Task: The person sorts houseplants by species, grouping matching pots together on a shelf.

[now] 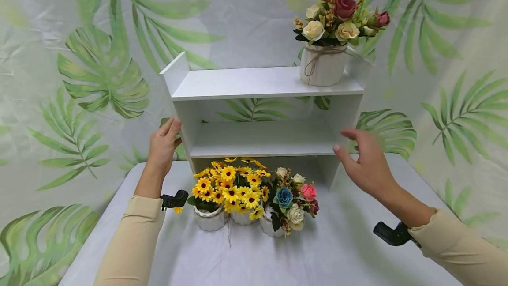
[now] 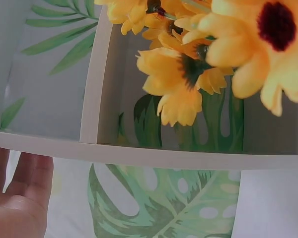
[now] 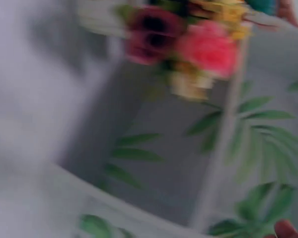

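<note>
A white two-tier shelf (image 1: pixel 262 138) stands on the table. My left hand (image 1: pixel 162 142) is at its left side panel; in the left wrist view the straight fingers (image 2: pixel 32 176) meet the panel's outer face. Near the right side panel my right hand (image 1: pixel 367 162) is held with thumb and forefinger apart, holding nothing. A white pot of cream and dark red roses (image 1: pixel 323 65) sits on the right end of the top board. In front of the shelf's lower opening stand yellow sunflowers (image 1: pixel 232 186) in white pots and a pot of mixed roses (image 1: pixel 293 200).
A white cloth covers the table (image 1: pixel 246 259). Behind the shelf hangs a pale backdrop (image 1: pixel 254 21) printed with green leaves. The flower pots stand close together at the shelf's front, between my forearms.
</note>
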A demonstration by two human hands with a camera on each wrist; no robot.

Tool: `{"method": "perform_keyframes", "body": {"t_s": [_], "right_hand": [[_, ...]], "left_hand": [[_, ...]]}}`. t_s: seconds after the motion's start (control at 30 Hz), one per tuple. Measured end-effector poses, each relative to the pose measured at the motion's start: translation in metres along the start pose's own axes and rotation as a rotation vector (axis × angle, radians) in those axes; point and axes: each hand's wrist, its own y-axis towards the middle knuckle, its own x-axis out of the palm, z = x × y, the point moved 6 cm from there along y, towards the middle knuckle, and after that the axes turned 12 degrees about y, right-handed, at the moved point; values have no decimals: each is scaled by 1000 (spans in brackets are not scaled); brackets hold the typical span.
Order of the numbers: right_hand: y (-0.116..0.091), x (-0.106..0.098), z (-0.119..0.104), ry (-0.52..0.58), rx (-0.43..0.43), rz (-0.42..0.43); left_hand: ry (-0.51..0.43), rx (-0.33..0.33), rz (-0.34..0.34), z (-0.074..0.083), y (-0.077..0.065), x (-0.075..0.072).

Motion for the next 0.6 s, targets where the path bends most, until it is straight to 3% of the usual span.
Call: {"method": "perform_keyframes", "body": {"t_s": [0.13, 0.3, 0.47, 0.6], "right_hand": [[-26, 17, 33, 12, 120, -87], [-58, 45, 64, 27, 191, -83], [-82, 72, 77, 83, 242, -119], [-93, 89, 84, 100, 309, -207]], "left_hand": [[4, 6, 4, 0, 0, -1], [-6, 10, 11, 1, 0, -2], [-10, -2, 9, 1, -1, 1], [-6, -5, 7, 1, 0, 2]]}}
